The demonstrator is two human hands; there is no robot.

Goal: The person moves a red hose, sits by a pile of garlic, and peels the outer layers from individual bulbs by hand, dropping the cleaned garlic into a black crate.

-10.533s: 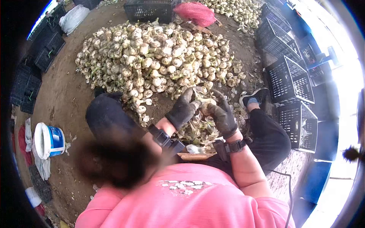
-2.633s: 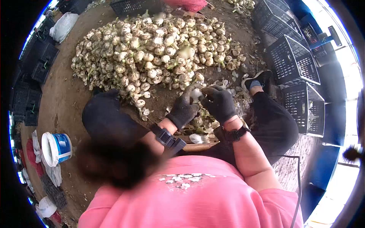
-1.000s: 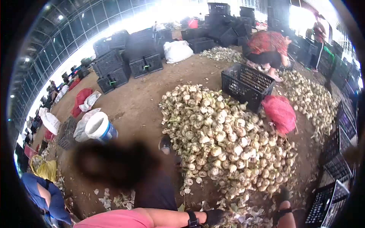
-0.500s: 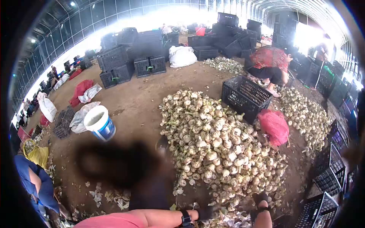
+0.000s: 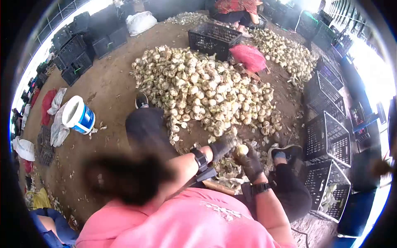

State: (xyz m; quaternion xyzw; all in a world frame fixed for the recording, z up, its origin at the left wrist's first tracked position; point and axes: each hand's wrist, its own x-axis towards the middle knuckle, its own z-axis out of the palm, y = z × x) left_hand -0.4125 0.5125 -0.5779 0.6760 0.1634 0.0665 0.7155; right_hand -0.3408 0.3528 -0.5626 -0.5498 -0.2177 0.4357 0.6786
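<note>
Both my hands wear dark gloves and meet on one pale garlic bulb [image 5: 242, 149] in front of my chest. My left hand [image 5: 221, 148] grips the bulb's left side, and a strapped device sits on that wrist. My right hand [image 5: 249, 163] holds the bulb from below and the right, with a black watch on its wrist. A big heap of garlic bulbs [image 5: 206, 89] lies on the dirt floor just beyond my hands. Peeled skins and stems [image 5: 225, 167] lie in a litter under my hands.
Black crates [image 5: 327, 138] stand at my right, one black crate [image 5: 214, 39] behind the heap beside a red mesh sack [image 5: 249, 58]. A white and blue bucket [image 5: 77, 115] sits at the left. A person in red [image 5: 235, 7] crouches at the far end by another garlic pile [image 5: 289, 53].
The view has dropped from the hall down onto my hands. My hands, earlier at the bottom edge by the heap, are now together on a garlic bulb.
</note>
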